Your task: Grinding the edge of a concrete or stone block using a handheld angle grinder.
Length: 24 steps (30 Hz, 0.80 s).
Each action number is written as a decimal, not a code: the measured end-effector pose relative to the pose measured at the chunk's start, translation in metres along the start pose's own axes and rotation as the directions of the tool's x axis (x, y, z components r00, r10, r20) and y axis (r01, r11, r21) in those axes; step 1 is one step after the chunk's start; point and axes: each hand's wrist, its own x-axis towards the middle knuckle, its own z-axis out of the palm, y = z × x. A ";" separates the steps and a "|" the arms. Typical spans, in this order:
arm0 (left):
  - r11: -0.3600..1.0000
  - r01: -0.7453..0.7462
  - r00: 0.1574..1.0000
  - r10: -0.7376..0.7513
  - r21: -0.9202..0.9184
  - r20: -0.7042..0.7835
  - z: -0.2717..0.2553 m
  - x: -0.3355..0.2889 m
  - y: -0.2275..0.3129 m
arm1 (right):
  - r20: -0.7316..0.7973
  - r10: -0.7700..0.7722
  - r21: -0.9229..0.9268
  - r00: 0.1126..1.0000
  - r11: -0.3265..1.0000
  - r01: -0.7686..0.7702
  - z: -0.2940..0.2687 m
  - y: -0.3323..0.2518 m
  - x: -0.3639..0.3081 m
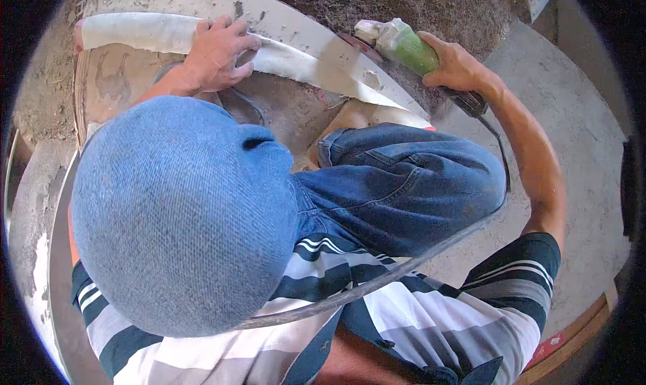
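Note:
A long white panel [289, 14], curved in this view and specked with dark dirt, lies across the far side. Along its near side runs a pale, rough-edged strip [296, 60]. My left hand [225, 54] rests over that strip, its fingers bent and gripping it at the panel. In my right hand [454, 63] is a green angle grinder [407, 47], my fingers wrapped round its body. The grinder's head looks covered in whitish wrapping, and its disc [362, 47] sits at the panel's far edge. I cannot tell whether the disc is spinning.
Loose brown soil [417, 2] lies beyond the panel. Grey concrete floor [579, 129] spreads to the right. The grinder's dark cord [501, 146] drops beside my bent knee in blue jeans [417, 183]. A brown board [108, 75] with drawn marks lies under the strip at left.

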 end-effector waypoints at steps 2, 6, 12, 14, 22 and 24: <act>1.000 -0.009 1.000 0.008 -0.014 -0.028 0.000 -0.001 0.000 | -0.015 -0.022 0.000 1.000 1.000 0.022 -0.003 -0.004 0.001; 1.000 0.011 1.000 -0.011 -0.016 -0.008 0.000 -0.001 0.000 | 0.060 0.057 -0.015 0.997 0.998 -0.057 -0.006 -0.009 0.003; 1.000 -0.002 1.000 0.002 -0.022 -0.028 0.001 -0.001 0.000 | 0.046 0.056 -0.001 0.997 0.998 -0.056 -0.007 -0.012 0.004; 1.000 -0.011 0.999 0.010 -0.026 -0.044 0.001 -0.001 -0.001 | 0.063 0.054 0.004 0.997 0.998 -0.055 -0.008 -0.012 0.005; 0.999 0.043 0.999 -0.043 -0.034 -0.018 0.001 -0.002 0.001 | 0.047 0.030 0.006 0.998 1.000 -0.031 -0.011 -0.017 0.013; 1.000 0.024 1.000 -0.024 -0.010 -0.003 0.001 -0.001 0.000 | 0.056 0.046 -0.006 0.997 0.999 -0.046 -0.012 -0.017 0.015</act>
